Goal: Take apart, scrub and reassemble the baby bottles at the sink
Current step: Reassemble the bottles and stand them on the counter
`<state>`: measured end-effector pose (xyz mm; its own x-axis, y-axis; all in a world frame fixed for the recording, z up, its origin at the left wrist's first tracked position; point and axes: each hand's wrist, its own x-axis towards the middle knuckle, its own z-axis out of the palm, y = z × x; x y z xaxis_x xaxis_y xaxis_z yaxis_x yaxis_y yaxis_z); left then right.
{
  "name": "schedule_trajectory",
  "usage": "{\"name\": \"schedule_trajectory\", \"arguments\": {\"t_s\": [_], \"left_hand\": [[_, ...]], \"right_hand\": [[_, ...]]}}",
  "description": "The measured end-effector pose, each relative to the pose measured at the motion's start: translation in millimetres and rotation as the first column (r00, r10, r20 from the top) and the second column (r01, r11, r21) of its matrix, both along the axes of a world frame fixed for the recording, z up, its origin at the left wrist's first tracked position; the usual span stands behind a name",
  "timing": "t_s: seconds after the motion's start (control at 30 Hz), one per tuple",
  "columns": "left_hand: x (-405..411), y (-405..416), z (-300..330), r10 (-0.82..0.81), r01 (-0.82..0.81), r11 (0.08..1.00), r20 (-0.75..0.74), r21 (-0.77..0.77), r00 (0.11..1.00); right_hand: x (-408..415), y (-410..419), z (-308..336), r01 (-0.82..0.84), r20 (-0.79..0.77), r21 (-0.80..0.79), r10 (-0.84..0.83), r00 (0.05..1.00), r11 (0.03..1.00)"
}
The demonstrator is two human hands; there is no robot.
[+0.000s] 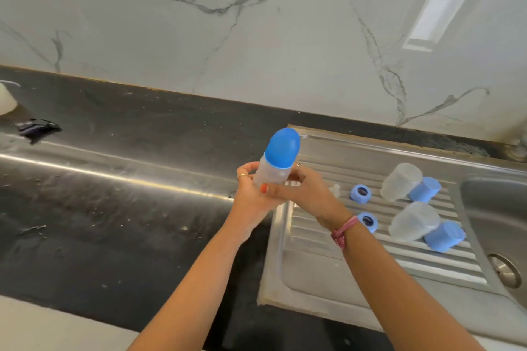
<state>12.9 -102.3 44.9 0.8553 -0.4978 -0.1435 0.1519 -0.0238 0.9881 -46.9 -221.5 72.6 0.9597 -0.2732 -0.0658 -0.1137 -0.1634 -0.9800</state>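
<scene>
A clear baby bottle (272, 172) with a blue domed cap (282, 147) on top is held upright above the left edge of the steel drainboard (313, 265). My left hand (251, 194) grips its lower body from the left. My right hand (305, 188) holds it from the right, thumb across the front. On the drainboard lie two clear bottle bodies (400, 181) (413, 221), two blue caps (425, 189) (445, 236), two blue screw rings (360, 193) (368, 221) and a small clear teat (336, 189).
The sink bowl (496, 208) with its drain (504, 269) is at the right edge. A wet black countertop (114, 179) stretches left, with a dark packet (37, 127) and a white object (5, 100) at far left. A marble wall rises behind.
</scene>
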Motion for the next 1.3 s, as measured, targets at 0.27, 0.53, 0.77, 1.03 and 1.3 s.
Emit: {"name": "schedule_trajectory", "arguments": {"t_s": [0.27, 0.53, 0.77, 1.03, 1.3], "left_hand": [[53, 34, -15, 0.069, -0.056, 0.98, -0.059, 0.19, 0.996], [73, 33, -30, 0.053, -0.037, 0.983, -0.081, 0.18, 0.995], [75, 19, -41, 0.006, 0.018, 0.976, -0.109, 0.218, 0.994], [66, 9, -41, -0.027, 0.053, 0.968, -0.105, 0.244, 0.994], [29, 0, -27, -0.164, 0.157, 0.953, 0.008, 0.259, 0.986]], "right_hand": [[84, -10, -19, 0.256, 0.025, -0.086, -0.255, 0.967, 0.963], [146, -31, -60, 0.304, -0.04, -0.299, -0.331, 0.943, 0.904], [157, -30, -81, 0.31, -0.034, -0.349, -0.342, 0.939, 0.885], [144, -27, -80, 0.29, -0.133, -0.323, -0.346, 0.929, 0.901], [61, -16, -41, 0.325, -0.139, -0.396, -0.405, 0.904, 0.859]]}}
